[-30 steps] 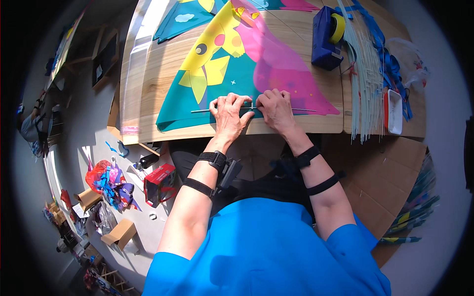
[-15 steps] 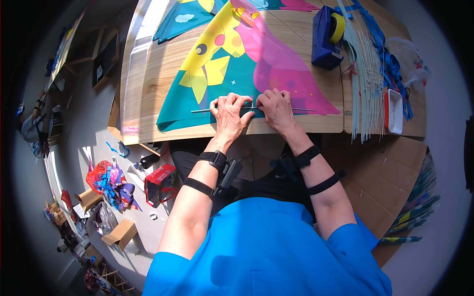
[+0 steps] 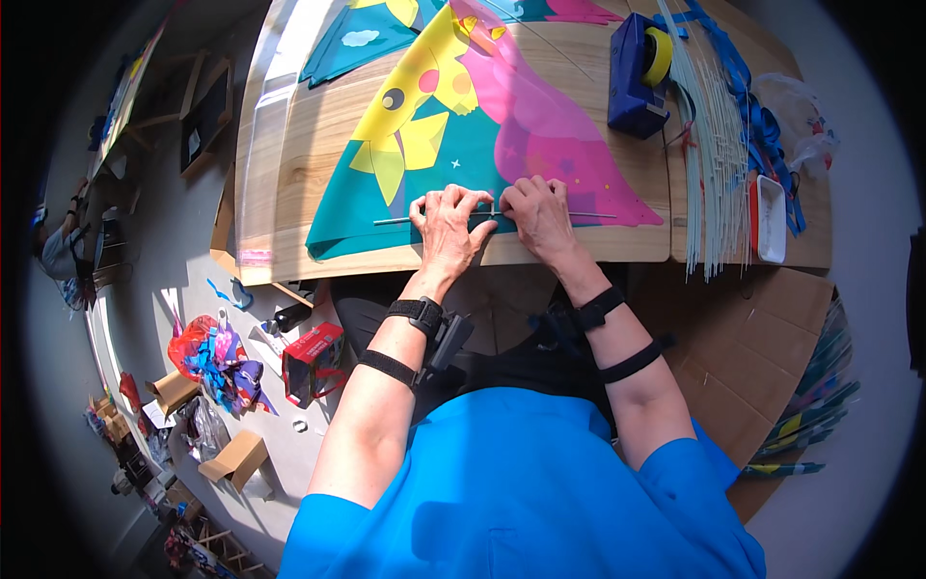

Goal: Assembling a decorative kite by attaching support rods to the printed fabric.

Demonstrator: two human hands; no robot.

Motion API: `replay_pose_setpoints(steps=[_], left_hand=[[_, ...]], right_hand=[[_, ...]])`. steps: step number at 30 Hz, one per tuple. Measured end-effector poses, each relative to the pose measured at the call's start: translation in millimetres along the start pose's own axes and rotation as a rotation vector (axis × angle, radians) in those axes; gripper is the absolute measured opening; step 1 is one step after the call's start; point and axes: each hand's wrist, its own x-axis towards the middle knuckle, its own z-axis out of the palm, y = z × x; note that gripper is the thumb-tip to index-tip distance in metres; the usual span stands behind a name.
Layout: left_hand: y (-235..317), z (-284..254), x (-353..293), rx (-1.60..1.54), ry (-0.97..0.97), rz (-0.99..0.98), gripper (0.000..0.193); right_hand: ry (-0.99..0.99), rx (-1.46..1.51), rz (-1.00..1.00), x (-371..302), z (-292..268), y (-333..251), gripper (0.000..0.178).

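A triangular fabric kite point(image 3: 473, 130) in teal, yellow and pink lies on the table with its point away from me. Across its lower part runs a thin grey rod point(image 3: 394, 221), roughly parallel to the table's near edge. My left hand point(image 3: 447, 227) is bent over the rod left of its middle, fingers curled and thumb on the near side. Close beside it, my right hand point(image 3: 538, 217) pinches at the rod's middle, its fingertips bunched together. A small joint or fitting point(image 3: 495, 209) shows between the two hands; its details are too small to tell.
More printed fabric point(image 3: 352, 48) lies at the table's far side. To the right are a blue tape dispenser point(image 3: 632, 82), a bundle of thin pale rods point(image 3: 712, 164), blue ribbon point(image 3: 762, 125) and a white tray point(image 3: 771, 220). Cardboard point(image 3: 752, 357) stands below right; bags and boxes lie on the left floor.
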Motion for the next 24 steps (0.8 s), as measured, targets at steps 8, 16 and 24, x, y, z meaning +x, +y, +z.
replay_pose_setpoints(steps=[8, 16, 24], left_hand=[[0.1, 1.9, 0.2, -0.001, 0.036, 0.018, 0.039], [-0.2, 2.8, -0.3, -0.02, 0.049, 0.007, 0.041], [1.4, -0.2, 0.8, -0.038, 0.048, -0.003, 0.051]], right_hand=[[-0.021, -0.014, 0.019, 0.0, -5.6, -3.9, 0.009], [-0.048, -0.009, 0.025, 0.9, -7.9, -5.1, 0.011], [-0.058, 0.053, 0.035, 2.7, -17.9, -5.8, 0.025]])
